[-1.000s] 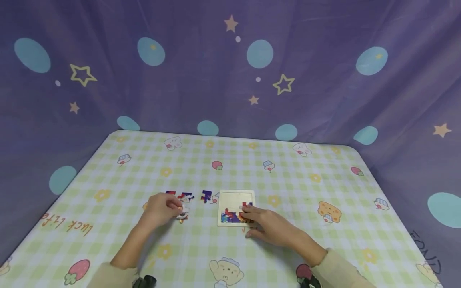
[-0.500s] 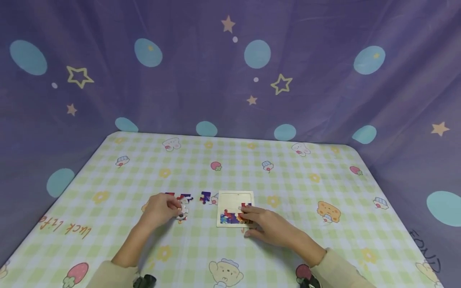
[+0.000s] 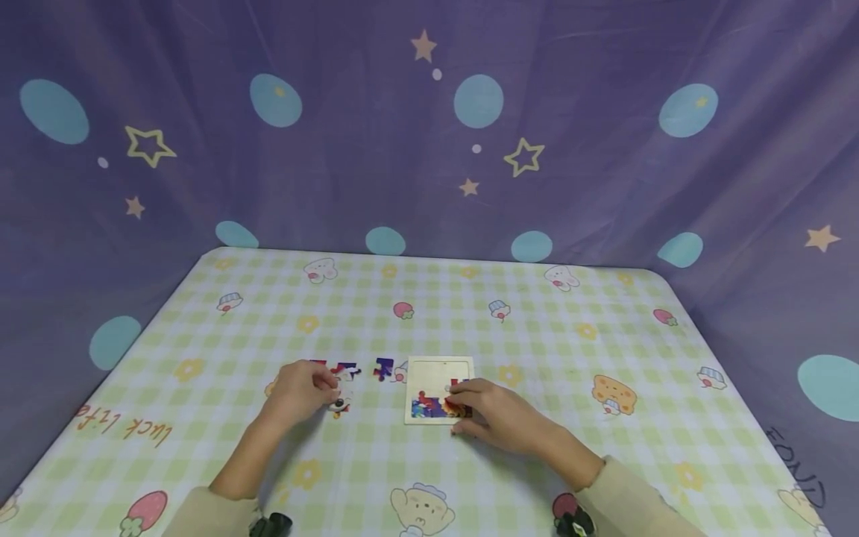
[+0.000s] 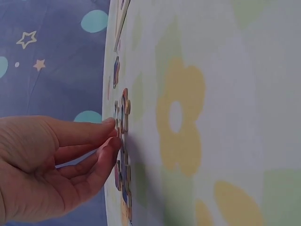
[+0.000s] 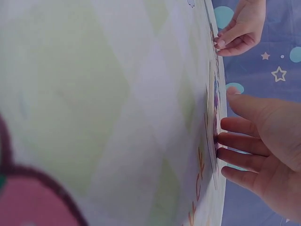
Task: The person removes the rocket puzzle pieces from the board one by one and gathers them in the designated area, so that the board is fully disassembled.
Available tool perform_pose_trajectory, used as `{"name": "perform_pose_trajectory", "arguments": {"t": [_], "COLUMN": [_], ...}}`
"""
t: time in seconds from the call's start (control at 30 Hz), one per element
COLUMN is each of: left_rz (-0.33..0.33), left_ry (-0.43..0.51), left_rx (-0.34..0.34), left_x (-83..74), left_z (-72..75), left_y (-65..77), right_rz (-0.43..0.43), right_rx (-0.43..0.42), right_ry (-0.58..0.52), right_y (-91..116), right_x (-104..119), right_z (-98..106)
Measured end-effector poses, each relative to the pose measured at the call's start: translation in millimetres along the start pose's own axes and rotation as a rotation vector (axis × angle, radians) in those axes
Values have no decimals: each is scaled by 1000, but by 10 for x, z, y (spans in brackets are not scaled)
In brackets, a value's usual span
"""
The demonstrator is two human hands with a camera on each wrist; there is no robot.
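Observation:
A pale square puzzle tray [image 3: 439,359] lies on the table in the head view, its lower part filled with colourful pieces and its upper left bare. My right hand [image 3: 506,418] rests at the tray's right side, its fairly straight fingers [image 5: 242,157] touching pieces there. Left of the tray, my left hand [image 3: 298,391] bends over loose puzzle pieces. Its thumb and index finger pinch at the edge of a puzzle piece [image 4: 118,134], mostly hidden by the fingertips. Beside that hand lie a piece with a white face [image 3: 339,405] and a purple-red piece [image 3: 347,369].
A dark blue puzzle piece [image 3: 384,368] lies between the loose group and the tray. A checked cloth with printed figures covers the table [image 3: 429,462]. Behind it hangs a purple curtain [image 3: 376,164] with stars and dots.
The right hand's thumb and fingers have shifted slightly at the tray's lower right. The left hand stays almost in place over the loose pieces. The head view has drifted a little.

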State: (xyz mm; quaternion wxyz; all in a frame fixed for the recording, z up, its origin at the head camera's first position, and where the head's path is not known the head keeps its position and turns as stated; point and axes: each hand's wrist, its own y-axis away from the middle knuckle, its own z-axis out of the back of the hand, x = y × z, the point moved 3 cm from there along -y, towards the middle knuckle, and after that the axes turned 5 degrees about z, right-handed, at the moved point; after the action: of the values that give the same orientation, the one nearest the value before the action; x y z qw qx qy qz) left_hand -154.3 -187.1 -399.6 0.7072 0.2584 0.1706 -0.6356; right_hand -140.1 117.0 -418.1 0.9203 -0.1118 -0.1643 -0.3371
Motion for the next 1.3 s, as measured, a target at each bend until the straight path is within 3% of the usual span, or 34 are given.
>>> {"name": "perform_pose_trajectory", "arguments": {"t": [0.33, 0.53, 0.83, 1.07, 1.3], "left_rz": [-62, -67, -193, -273, -302], "left_ry": [66, 119, 173, 169, 170], "left_rx": [54, 94, 198, 255, 267], "left_x": [-280, -565, -913, -1044, -1117], "left_z": [-89, -302, -670, -877, -960], "left_y": [-28, -69, -129, -134, -105], "right_rz": [9, 4, -18, -33, -60], "right_rx": [-24, -42, -58, -57, -41], "right_ry": [10, 23, 54, 24, 13], "right_y": [6, 21, 15, 7, -27], "right_x": [23, -12, -125, -201, -272], "right_z": [39, 38, 29, 29, 14]}}
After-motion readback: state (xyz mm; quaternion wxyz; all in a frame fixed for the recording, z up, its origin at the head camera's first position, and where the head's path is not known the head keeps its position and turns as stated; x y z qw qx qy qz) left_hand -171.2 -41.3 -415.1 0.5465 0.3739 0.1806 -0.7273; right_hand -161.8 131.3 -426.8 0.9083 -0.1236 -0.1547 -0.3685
